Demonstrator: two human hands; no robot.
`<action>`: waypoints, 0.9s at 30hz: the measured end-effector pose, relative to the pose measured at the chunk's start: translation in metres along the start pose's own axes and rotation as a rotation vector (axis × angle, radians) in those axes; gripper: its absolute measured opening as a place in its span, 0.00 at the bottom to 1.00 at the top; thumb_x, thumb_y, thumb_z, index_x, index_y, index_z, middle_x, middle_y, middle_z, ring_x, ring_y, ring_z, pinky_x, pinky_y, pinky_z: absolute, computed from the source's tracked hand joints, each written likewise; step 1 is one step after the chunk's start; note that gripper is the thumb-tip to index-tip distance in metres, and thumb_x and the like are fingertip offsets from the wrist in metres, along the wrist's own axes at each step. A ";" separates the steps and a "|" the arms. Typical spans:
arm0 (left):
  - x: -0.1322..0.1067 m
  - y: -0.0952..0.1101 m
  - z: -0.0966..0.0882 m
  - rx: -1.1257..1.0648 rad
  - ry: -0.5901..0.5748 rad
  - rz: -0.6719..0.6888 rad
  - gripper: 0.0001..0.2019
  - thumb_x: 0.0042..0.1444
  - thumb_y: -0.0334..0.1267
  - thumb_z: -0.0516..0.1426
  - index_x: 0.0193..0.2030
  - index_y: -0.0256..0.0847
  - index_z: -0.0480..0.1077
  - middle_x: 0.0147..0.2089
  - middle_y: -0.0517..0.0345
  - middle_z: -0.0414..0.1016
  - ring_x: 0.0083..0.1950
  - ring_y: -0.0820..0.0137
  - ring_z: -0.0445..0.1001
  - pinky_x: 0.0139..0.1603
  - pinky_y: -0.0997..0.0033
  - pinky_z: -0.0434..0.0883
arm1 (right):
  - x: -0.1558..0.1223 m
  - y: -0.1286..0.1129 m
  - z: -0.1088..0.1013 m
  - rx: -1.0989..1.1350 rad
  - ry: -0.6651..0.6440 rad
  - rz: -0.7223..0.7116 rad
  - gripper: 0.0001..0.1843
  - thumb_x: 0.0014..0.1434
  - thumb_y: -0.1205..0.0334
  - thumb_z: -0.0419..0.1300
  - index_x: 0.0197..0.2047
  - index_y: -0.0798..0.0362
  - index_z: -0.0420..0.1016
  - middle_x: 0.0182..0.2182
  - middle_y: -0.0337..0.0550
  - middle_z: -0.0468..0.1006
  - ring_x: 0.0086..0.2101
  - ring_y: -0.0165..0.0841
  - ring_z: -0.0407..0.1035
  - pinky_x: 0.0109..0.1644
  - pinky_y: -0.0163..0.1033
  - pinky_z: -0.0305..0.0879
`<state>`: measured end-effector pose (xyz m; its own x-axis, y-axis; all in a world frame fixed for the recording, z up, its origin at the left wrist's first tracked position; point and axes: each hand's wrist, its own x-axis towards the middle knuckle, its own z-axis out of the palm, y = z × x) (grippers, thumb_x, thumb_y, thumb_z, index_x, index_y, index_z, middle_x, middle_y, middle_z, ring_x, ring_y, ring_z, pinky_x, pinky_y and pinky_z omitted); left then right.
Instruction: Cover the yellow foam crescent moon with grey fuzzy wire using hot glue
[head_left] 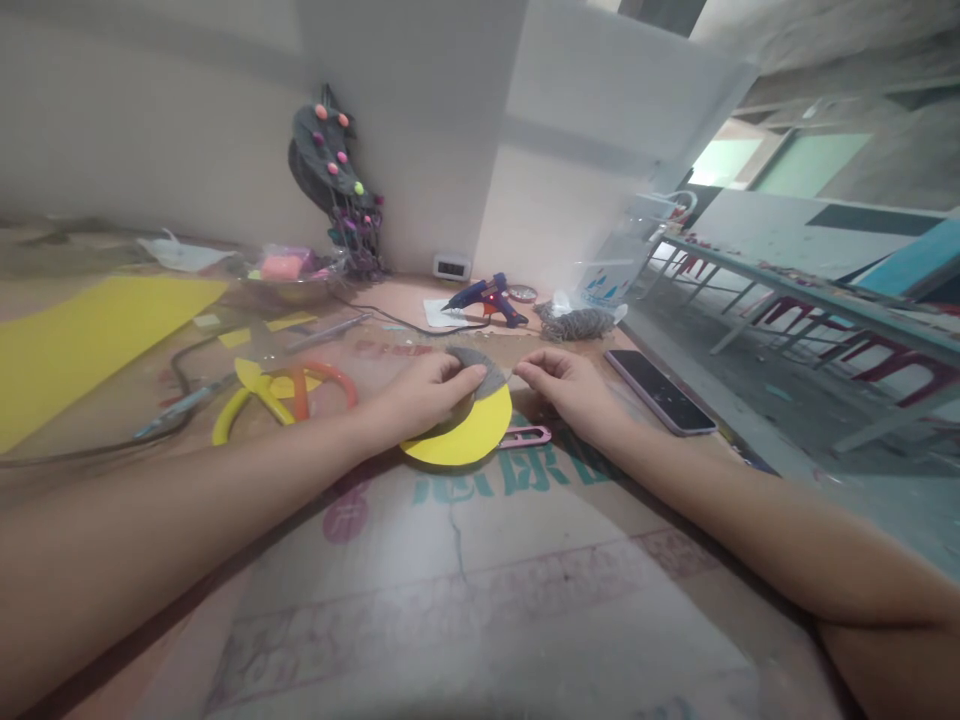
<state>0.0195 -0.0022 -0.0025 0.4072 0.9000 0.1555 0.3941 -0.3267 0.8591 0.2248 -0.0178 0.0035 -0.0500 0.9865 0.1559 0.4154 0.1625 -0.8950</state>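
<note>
My left hand (431, 388) grips a yellow disc (469, 436), thumb on top and fingers behind. Grey material (491, 380), perhaps wound yarn, covers the disc's upper part. Just off the disc's right edge, my right hand (566, 388) has thumb and forefinger pinched together; whatever they hold is too fine to make out. A pink-handled tool (529, 436) lies on the cardboard (495, 600), partly hidden by the disc. Left of my left hand are yellow handles (232, 412) and orange handles (337, 375), apparently of scissors.
Behind my hands lie a blue glue gun (489, 298) and a grey yarn bundle (574, 322). A phone (661, 392) rests at right, near the table edge. A yellow sheet (97, 340) spreads at left. A grey crescent ornament (322, 155) stands against the wall.
</note>
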 end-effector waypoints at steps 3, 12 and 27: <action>0.001 -0.003 0.001 0.004 -0.007 0.008 0.22 0.58 0.54 0.52 0.21 0.40 0.64 0.17 0.61 0.65 0.18 0.74 0.61 0.19 0.72 0.53 | 0.000 0.000 0.000 0.001 0.007 -0.002 0.14 0.54 0.49 0.62 0.32 0.52 0.71 0.17 0.30 0.64 0.16 0.24 0.56 0.18 0.31 0.52; 0.000 -0.001 0.000 0.000 -0.051 0.034 0.21 0.59 0.52 0.51 0.21 0.40 0.66 0.18 0.59 0.67 0.19 0.73 0.63 0.19 0.72 0.54 | 0.002 0.001 -0.002 -0.040 0.052 -0.027 0.15 0.54 0.49 0.62 0.32 0.53 0.72 0.18 0.32 0.65 0.18 0.25 0.57 0.21 0.32 0.54; 0.007 -0.011 0.001 -0.092 0.126 -0.028 0.23 0.59 0.57 0.51 0.23 0.40 0.65 0.16 0.64 0.63 0.20 0.73 0.61 0.23 0.72 0.57 | 0.003 0.004 -0.006 -0.282 0.073 -0.302 0.14 0.63 0.54 0.53 0.31 0.53 0.72 0.28 0.40 0.73 0.32 0.32 0.67 0.38 0.38 0.61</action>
<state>0.0188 0.0076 -0.0107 0.2881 0.9393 0.1863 0.3245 -0.2788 0.9038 0.2316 -0.0144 0.0028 -0.1475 0.8898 0.4318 0.6248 0.4223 -0.6568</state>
